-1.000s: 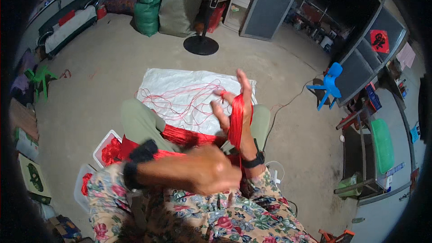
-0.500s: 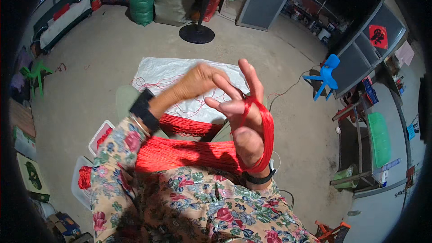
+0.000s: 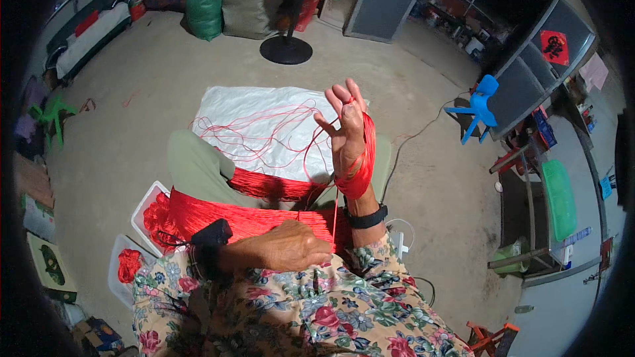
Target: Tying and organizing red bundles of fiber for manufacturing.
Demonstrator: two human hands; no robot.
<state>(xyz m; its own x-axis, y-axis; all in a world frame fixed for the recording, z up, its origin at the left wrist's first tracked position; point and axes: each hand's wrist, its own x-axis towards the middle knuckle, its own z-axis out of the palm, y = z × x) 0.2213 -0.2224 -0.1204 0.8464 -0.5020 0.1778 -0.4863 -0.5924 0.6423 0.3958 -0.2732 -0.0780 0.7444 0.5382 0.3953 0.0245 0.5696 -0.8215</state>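
Concrete floor [image 3: 132, 112] of a cluttered storeroom, with a white plastic sheet [image 3: 251, 125] spread out ahead, loose red strands trailing across it. Beyond that, a fan base [image 3: 286, 49], a green sack [image 3: 205, 0] and grey cabinets [image 3: 380, 0]; off to the right, a small blue chair [image 3: 479, 102]. Right hand [image 3: 347, 135] raised upright, fingers spread, a coil of red thread [image 3: 362, 158] wound round the palm and back. Left hand [image 3: 291, 246] low over the lap, curled loosely on a thick bundle of red thread [image 3: 245, 218] lying across the knees, one strand running taut between both hands. White trays [image 3: 142, 215] with more red thread beside the left knee.
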